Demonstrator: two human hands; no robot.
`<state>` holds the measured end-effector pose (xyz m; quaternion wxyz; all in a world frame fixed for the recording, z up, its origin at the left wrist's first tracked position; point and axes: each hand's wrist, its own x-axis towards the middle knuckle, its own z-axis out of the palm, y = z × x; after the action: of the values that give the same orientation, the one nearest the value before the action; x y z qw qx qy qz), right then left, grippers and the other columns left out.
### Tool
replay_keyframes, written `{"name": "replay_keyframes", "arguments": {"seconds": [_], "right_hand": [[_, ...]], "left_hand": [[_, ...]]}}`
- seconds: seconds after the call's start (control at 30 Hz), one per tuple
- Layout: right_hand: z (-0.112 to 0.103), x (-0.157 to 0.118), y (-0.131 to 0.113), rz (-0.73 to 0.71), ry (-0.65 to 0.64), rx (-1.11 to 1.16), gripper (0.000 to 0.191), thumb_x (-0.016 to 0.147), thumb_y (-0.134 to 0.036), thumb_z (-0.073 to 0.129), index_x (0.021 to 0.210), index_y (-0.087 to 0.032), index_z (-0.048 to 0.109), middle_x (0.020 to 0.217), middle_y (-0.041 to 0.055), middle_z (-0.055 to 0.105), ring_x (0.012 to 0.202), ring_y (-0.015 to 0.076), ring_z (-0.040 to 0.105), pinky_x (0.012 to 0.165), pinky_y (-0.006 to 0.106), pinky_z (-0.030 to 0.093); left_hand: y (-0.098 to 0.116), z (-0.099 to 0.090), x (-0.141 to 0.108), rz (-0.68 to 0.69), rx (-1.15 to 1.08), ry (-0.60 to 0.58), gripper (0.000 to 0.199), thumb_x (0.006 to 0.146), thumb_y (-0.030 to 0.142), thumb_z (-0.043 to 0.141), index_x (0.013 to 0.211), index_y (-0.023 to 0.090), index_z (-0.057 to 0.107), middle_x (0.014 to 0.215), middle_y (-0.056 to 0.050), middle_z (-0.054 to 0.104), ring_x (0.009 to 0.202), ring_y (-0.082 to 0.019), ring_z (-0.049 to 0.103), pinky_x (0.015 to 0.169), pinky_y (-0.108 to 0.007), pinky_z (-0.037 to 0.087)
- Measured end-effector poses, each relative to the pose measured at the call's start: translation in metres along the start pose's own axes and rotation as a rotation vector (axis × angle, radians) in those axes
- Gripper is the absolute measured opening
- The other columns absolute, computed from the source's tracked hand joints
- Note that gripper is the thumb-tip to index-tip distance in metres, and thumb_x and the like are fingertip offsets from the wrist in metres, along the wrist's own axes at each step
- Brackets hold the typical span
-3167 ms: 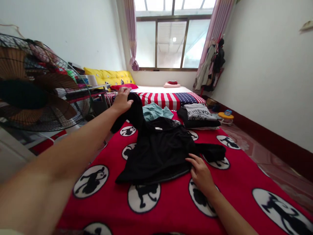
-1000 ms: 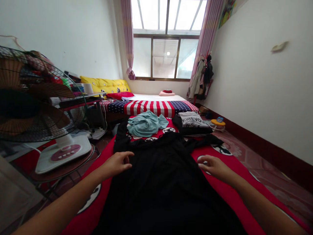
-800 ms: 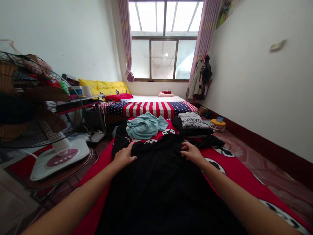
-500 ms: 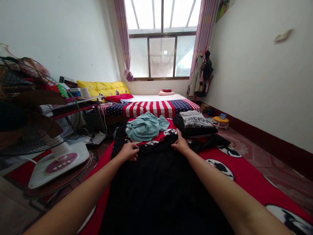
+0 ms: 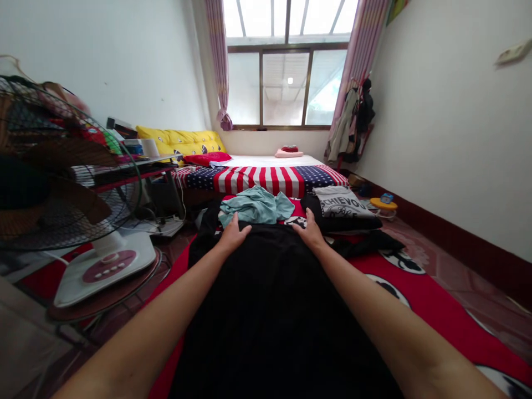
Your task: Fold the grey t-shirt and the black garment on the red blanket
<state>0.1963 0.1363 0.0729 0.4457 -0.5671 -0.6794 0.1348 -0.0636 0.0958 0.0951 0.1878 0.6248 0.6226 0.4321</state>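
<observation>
A black long-sleeved top (image 5: 274,299) is spread over a red blanket (image 5: 440,310) with round black-and-white prints. On the top's far left edge rests my left hand (image 5: 234,237), thumb and forefinger apart. My right hand (image 5: 310,230) lies at the far right edge, its thumb also spread from the fingers. Both hands touch the black cloth; their undersides are hidden. Just beyond the left hand is a crumpled light-blue garment (image 5: 257,205). Past the right hand sits a folded grey shirt (image 5: 343,202) with dark lettering, on top of folded black clothing (image 5: 349,223).
To the left a fan (image 5: 106,263) stands on a round stool (image 5: 137,288), near a cluttered desk (image 5: 153,166). A bed (image 5: 257,180) with a striped, starred cover is below the window. At right are a small yellow stool (image 5: 382,204) and hanging clothes (image 5: 347,124).
My hands have gone from bent, pinching fingers at the top's far edge to spread fingers resting on it. That edge now lies straighter and smoother. The view has shifted slightly.
</observation>
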Motion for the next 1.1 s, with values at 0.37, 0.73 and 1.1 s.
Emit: {"name": "replay_keyframes", "arguments": {"seconds": [0.37, 0.73, 1.1], "right_hand": [[-0.055, -0.095, 0.050, -0.049, -0.189, -0.346, 0.032, 0.091, -0.025, 0.046, 0.120, -0.021, 0.060, 0.133, 0.0076, 0.056, 0.122, 0.0197, 0.053, 0.107, 0.034, 0.039], [-0.098, -0.089, 0.070, 0.271, -0.290, -0.755, 0.043, 0.089, -0.041, 0.050, 0.127, -0.022, 0.057, 0.122, 0.0152, 0.058, 0.105, 0.0295, 0.063, 0.081, 0.038, 0.049], [-0.099, -0.070, -0.046, -0.113, -1.012, -0.475, 0.015, 0.068, -0.037, 0.069, 0.066, -0.022, 0.067, 0.060, -0.0009, 0.061, 0.058, 0.0155, 0.061, 0.055, 0.024, 0.042]], "left_hand": [[-0.031, 0.053, -0.113, 0.192, 0.456, -0.351, 0.061, 0.094, 0.047, 0.038, 0.147, 0.016, 0.033, 0.156, -0.012, 0.028, 0.146, -0.024, 0.018, 0.118, -0.045, 0.014], [-0.033, 0.058, -0.119, 0.243, 0.571, -0.229, 0.056, 0.094, 0.045, 0.040, 0.141, 0.016, 0.044, 0.153, -0.011, 0.035, 0.144, -0.025, 0.025, 0.117, -0.046, 0.017], [-0.022, 0.019, -0.120, 0.006, 0.559, 0.399, 0.068, 0.083, 0.029, 0.060, 0.145, 0.020, 0.033, 0.160, -0.015, 0.010, 0.147, -0.036, 0.002, 0.115, -0.058, 0.014]]}}
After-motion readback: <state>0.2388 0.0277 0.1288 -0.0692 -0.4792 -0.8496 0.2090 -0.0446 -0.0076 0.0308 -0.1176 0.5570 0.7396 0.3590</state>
